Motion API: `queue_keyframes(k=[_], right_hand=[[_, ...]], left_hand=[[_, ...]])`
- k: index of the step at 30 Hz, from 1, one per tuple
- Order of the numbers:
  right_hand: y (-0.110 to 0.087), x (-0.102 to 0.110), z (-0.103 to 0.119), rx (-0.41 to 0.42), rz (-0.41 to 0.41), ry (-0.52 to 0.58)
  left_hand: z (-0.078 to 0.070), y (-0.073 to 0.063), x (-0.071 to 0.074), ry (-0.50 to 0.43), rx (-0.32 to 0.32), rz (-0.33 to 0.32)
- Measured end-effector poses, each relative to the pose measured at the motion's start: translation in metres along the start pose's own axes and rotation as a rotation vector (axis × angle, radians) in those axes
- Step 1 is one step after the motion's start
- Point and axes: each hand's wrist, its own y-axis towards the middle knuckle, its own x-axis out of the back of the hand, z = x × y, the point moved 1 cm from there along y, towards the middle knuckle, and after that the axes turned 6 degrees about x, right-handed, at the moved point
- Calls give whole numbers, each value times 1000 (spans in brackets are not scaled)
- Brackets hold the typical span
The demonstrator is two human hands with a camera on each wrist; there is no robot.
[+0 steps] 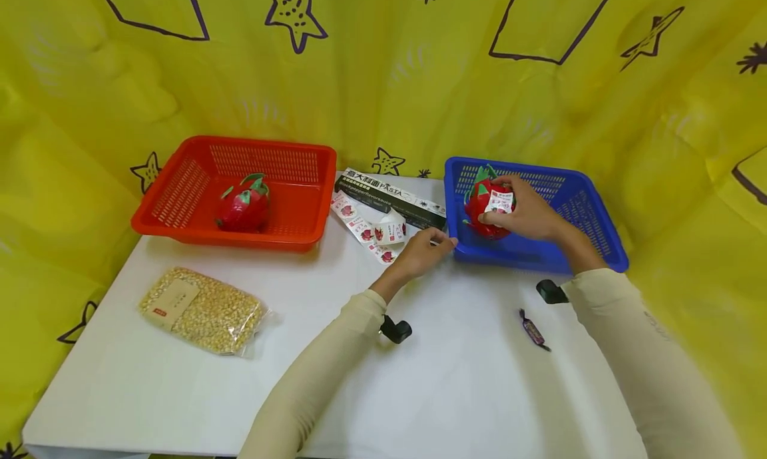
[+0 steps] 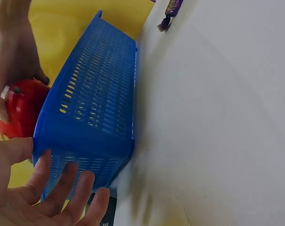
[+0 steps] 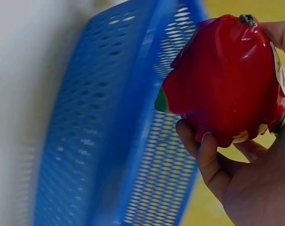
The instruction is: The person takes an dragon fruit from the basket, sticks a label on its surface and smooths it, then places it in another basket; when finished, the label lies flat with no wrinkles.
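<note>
In the head view my right hand [image 1: 527, 211] grips a red dragon fruit [image 1: 476, 206] with green leaf tips, over the left part of the blue basket [image 1: 539, 258]. A white printed label [image 1: 500, 202] sits on the fruit's side. The right wrist view shows the fingers wrapped around the dragon fruit [image 3: 227, 80], above the basket's rim. At the basket's near left corner, my left hand [image 1: 422, 251] pinches the rim between thumb and index finger. Its other fingers spread along the outer wall of the blue basket [image 2: 93, 89] in the left wrist view.
A red basket [image 1: 252, 240] at the back left holds another dragon fruit [image 1: 242, 209]. Between the baskets lie a dark pasta box [image 1: 389, 199] and a strip of fruit stickers [image 1: 359, 226]. A bag of yellow kernels [image 1: 210, 312] lies front left, a wrapped candy [image 1: 532, 330] front right.
</note>
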Motion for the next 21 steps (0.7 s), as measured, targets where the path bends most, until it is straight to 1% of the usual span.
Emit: queue_keyframes(k=[3,6,10,14,17,21], right_hand=[[10,-12,-15,12,33,3],[16,-21,-25,12,56,2],[15,-34,-37,-8,75,16],[14,-41,-44,-21,93,29],[15,-44,-48,-37,122,72],[18,-43,-48,-52,150,133]], left_hand=[[2,-1,0,6,16,1],[2,-2,0,21,19,2],[3,-5,-5,21,25,7],[4,-5,-8,16,27,10],[3,-4,-7,15,24,19],[2,-2,-3,23,15,14]])
